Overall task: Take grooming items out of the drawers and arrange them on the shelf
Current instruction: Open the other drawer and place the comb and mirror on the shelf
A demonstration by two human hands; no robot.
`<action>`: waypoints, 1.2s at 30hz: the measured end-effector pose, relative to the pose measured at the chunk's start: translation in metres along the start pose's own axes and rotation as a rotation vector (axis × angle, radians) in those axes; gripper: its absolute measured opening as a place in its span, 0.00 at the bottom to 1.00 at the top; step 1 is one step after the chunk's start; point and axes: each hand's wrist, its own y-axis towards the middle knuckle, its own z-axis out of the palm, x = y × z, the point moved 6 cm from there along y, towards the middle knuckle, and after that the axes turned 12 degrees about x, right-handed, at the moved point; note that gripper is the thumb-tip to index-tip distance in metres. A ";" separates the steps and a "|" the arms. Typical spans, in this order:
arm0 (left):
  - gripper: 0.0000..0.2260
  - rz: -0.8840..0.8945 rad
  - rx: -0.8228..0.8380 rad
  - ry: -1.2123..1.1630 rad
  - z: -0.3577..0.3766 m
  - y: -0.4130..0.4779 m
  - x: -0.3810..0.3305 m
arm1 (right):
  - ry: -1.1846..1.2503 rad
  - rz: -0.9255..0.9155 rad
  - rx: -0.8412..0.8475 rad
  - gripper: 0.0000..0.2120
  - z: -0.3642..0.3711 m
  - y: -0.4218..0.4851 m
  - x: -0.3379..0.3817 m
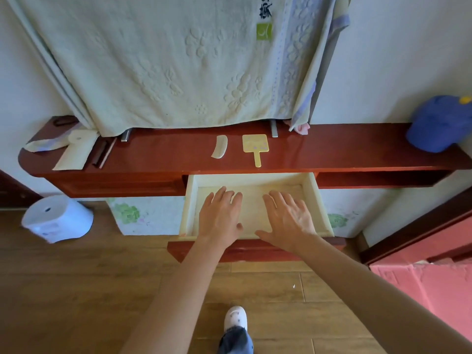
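Looking down over the pulled-out drawer (187, 205), I have both hands spread flat above its pale floor: the left hand (221, 215) over the left half and the right hand (290, 221) over the right half, fingers straight and slightly fanned, holding nothing. The drawer floor I can see around them shows no item; what lies under the palms I cannot tell. Two grooming items sit on the red shelf (332, 146), just on the far side of the drawer: a white curved comb (219, 146) on the left and a yellow hand mirror (255, 146) just to its right, close but apart, the mirror's handle pointing near. I judge both to be light, stiff plastic lying flat on a glossy top, so they would slide before they lift. I would pinch the comb across its thick spine, not the teeth, and take the mirror by its handle, since its face may be fragile and would smudge
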 end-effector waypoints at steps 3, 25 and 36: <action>0.30 -0.009 -0.009 -0.015 0.013 -0.014 -0.004 | 0.010 -0.003 0.015 0.38 0.013 -0.012 0.003; 0.20 -0.052 0.111 -0.022 0.104 -0.036 -0.001 | 0.039 0.139 0.010 0.28 0.123 -0.020 0.002; 0.17 -0.125 0.150 -0.017 0.110 -0.013 0.013 | 0.034 0.140 -0.116 0.18 0.123 -0.005 0.001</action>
